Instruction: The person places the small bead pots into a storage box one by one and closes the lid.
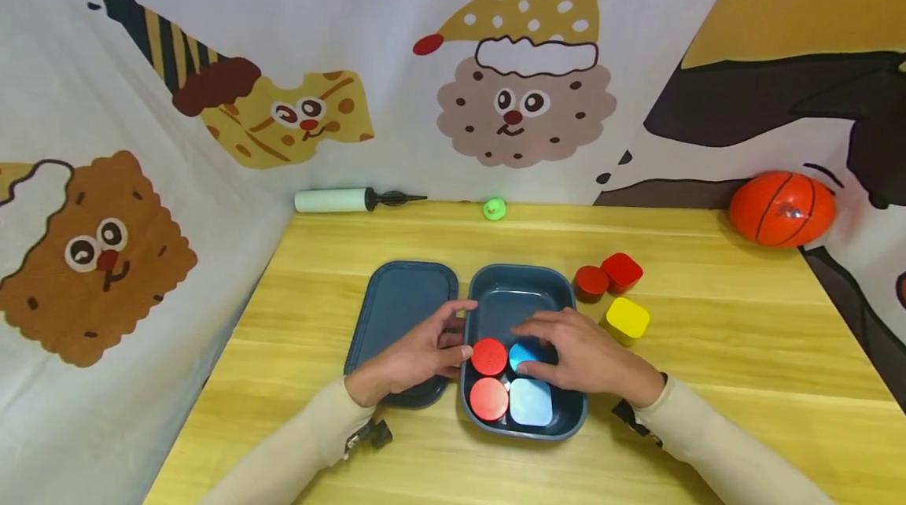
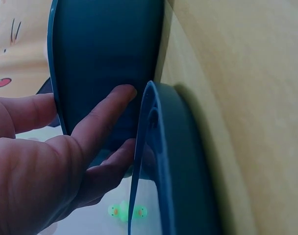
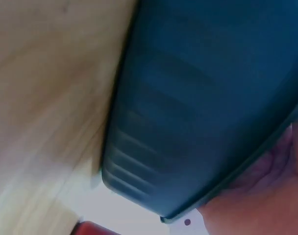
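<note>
A dark blue-grey rectangular box (image 1: pixel 504 432) lies in front of me, long side pointing away. In its near half sit two red round blocks (image 1: pixel 489 356), a pale blue rounded-square block (image 1: pixel 531 403) and a blue round block (image 1: pixel 522 357). My left hand (image 1: pixel 425 348) holds the box's left wall; in the left wrist view the thumb meets the rim and the fingers lie along the outer side (image 2: pixel 102 54). Reaching over the right wall, my right hand (image 1: pixel 583 348) has thumb and fingers around the blue round block, covering part of it. The right wrist view shows mostly the outer wall (image 3: pixel 188 98).
Left of the box lies a matching lid (image 1: pixel 403 300), partly under my left forearm. On the right are a red round block (image 1: pixel 591 283), a red squarish block (image 1: pixel 623 273) and a yellow block (image 1: pixel 627 318). Farther back are a pump (image 1: pixel 333 200), green duck (image 1: pixel 494 209) and orange ball (image 1: pixel 782 209).
</note>
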Tool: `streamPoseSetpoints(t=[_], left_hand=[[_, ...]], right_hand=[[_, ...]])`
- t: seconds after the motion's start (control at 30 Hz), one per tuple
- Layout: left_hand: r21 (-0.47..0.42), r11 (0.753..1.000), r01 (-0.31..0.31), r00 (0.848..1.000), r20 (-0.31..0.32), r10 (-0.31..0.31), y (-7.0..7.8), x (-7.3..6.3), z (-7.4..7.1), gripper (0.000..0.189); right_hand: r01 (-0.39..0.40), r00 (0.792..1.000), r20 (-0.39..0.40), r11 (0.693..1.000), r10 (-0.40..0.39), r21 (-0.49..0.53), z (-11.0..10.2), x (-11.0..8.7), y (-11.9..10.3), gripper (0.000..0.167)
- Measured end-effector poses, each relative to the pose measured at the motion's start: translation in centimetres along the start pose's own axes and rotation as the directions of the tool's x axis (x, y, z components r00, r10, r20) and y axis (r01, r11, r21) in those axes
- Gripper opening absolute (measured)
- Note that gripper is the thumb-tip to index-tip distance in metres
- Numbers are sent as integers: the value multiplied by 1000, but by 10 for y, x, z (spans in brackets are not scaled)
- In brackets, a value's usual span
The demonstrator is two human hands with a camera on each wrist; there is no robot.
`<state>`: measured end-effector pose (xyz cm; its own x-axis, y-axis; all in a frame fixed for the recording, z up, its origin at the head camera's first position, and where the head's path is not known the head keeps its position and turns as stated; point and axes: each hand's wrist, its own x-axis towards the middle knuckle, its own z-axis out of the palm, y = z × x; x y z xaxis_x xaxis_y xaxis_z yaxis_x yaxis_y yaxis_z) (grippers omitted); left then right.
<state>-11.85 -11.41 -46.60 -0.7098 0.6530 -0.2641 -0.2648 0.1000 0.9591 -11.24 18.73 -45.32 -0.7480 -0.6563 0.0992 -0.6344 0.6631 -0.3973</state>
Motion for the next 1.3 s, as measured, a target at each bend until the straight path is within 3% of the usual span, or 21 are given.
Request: streamPoseSetpoints(t=[0.27,0.5,0.7,0.9,1.1,1.2,1.3], left_hand=[[1,1000,-3,1000,4,3,-1,0,0,73],[8,1000,-2,1000,1,2,-1,-2,-1,73],[-13,1000,-11,1000,12,11,-1,-2,-1,73],[-22,1000,-6,1000,18,6,-2,-2,-1,74],[-16,1000,-11,1000,21,11,-2,-1,-1,73],[-15,1000,-11,1000,26,12,-2,0,-2,73],[-14,1000,-11,1000,24,11,-2,0,-2,73]], right_hand=[[-28,994,-102,997,35,68,-20,-4,9,45],[-74,974,-208,991,96,109,-38,-5,24,41],[-103,938,-316,986,141,135,-53,-10,51,33],[-190,883,-398,965,248,179,-67,-18,78,27],[-304,845,-371,917,385,259,-76,-25,104,33],[-345,841,-326,893,431,290,-75,-29,119,39],[-360,853,-266,876,448,322,-70,-33,135,46]])
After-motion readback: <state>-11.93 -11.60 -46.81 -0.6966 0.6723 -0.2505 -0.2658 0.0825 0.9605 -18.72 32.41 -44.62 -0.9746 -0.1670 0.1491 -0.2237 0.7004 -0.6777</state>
